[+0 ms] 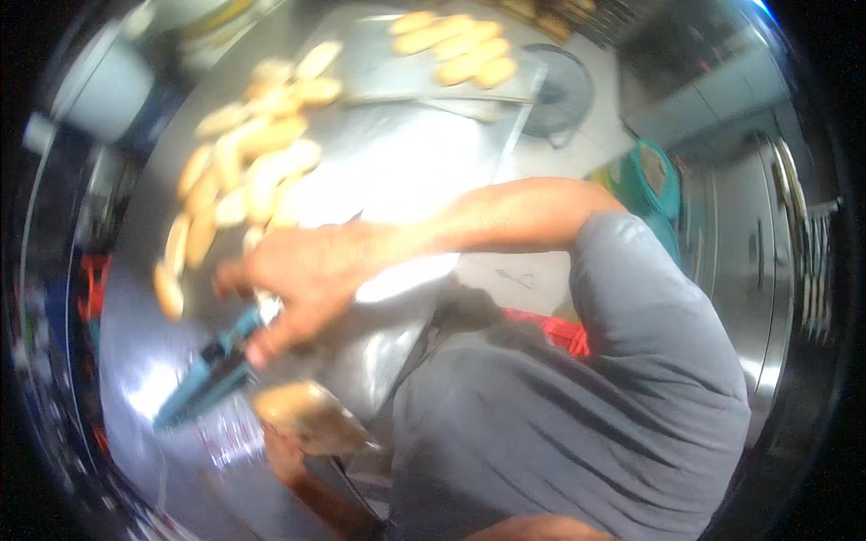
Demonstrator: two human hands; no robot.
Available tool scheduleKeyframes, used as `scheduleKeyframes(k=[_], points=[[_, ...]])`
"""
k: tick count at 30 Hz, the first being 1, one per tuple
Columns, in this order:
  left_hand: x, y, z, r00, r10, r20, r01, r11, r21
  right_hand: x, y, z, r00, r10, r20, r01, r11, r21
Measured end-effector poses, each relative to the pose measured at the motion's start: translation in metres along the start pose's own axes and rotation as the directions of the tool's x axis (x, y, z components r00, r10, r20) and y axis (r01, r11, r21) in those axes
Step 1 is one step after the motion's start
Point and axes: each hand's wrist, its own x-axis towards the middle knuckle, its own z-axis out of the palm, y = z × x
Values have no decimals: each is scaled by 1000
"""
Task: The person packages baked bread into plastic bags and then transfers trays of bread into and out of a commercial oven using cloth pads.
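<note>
At the frame's lower left, the left hand (285, 458) grips a bagged roll (311, 417), best held gently, while the right hand (307, 270) hangs by the blue tool (200, 389), its grip unclear to me.

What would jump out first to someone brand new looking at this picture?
Most likely the heap of golden bread rolls spread over the left half of the metal table, with more rolls on a tray at the far end. Next, the right hand reaching across the middle, close to a teal hand tool. Below it, the left hand holds a roll in a clear bag.
</note>
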Motion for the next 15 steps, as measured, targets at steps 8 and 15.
scheduleKeyframes(k=[8, 15], points=[[173, 57, 229, 965, 141, 221, -214, 912, 350, -166, -19, -90, 961, 268, -74, -278, 928, -249], [276, 100, 428, 655, 264, 708, -402, 915, 30, -289, -67, -220, 692, 426, -583, -664, 693, -281]])
